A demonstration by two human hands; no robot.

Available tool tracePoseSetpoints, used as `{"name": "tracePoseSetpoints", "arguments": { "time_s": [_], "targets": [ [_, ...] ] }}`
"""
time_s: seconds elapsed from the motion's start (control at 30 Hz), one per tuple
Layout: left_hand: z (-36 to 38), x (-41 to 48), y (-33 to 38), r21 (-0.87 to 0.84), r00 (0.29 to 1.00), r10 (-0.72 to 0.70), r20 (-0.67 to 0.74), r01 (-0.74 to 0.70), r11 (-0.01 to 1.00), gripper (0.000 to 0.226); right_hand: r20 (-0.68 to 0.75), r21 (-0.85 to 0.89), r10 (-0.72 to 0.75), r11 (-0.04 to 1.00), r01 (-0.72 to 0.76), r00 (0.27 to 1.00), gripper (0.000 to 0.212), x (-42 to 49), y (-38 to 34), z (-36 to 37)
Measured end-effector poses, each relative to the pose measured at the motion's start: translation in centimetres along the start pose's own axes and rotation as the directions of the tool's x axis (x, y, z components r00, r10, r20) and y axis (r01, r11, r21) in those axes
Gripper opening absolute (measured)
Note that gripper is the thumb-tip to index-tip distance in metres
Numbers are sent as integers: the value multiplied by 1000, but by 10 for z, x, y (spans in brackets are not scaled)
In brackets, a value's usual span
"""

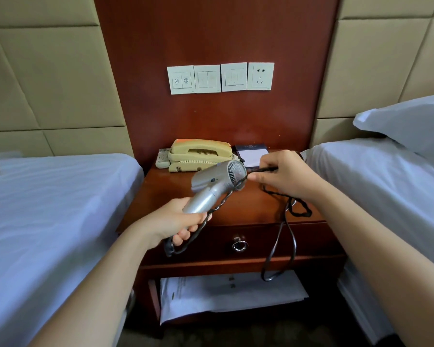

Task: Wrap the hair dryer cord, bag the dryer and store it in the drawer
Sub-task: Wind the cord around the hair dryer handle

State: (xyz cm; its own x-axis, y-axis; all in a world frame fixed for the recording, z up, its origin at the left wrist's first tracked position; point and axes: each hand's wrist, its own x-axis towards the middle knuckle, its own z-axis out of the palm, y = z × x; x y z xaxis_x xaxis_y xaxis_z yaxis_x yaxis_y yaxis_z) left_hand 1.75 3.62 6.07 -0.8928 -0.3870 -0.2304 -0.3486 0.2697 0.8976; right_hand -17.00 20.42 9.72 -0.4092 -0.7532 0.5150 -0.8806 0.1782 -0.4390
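You're in the cord-wrap step; bagging and stowing not started.

Left hand: fingers clenched round the handle of the hair dryer, which you're holding in the air above the front edge of the nightstand, barrel tilted up toward the phone. The cord leaves the handle base below your fist, runs twisted up along the handle and crosses the rear grille.

Right hand: fingers pinched on the cord just beside the grille, holding it taut. Below that hand the rest is slack: a kinked bunch lies on the nightstand top, and a long loop hangs down past the drawer front, which is shut (ring pull in the middle).

Next move, as I read it: carry the pinched length round the body, keep tension so the first turn doesn't slip off, then feed in the hanging loop. The kinks will probably fight you. I can't see a plug or a bag anywhere here; you'll need the bag to hand before opening the drawer.
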Motion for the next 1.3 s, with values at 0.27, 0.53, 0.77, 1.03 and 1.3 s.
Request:
{"name": "tracePoseSetpoints", "arguments": {
  "time_s": [0.27,0.53,0.77,1.03,1.3],
  "targets": [
    [17,-3,10,-158,969,-70,237,110,981,46,-110,-111,27,993,-39,994,64,1,1,-8],
    [22,-10,9,-89,880,-39,474,92,992,59,11,-161,29,987,-26,1000,51,0,3,-16],
    [12,-9,12,-164,825,69,562,29,986,50,248,154,55,984,-95,967,36,-5,25,-13],
    [3,-6,15,-390,815,217,537,12,921,64,92,392,169,900,-192,981,38,-13,39,7],
    [0,0,18,-592,863,331,380,-48,804,60,341,434,293,794,-426,893,44,-20,40,21]
  ]
}}
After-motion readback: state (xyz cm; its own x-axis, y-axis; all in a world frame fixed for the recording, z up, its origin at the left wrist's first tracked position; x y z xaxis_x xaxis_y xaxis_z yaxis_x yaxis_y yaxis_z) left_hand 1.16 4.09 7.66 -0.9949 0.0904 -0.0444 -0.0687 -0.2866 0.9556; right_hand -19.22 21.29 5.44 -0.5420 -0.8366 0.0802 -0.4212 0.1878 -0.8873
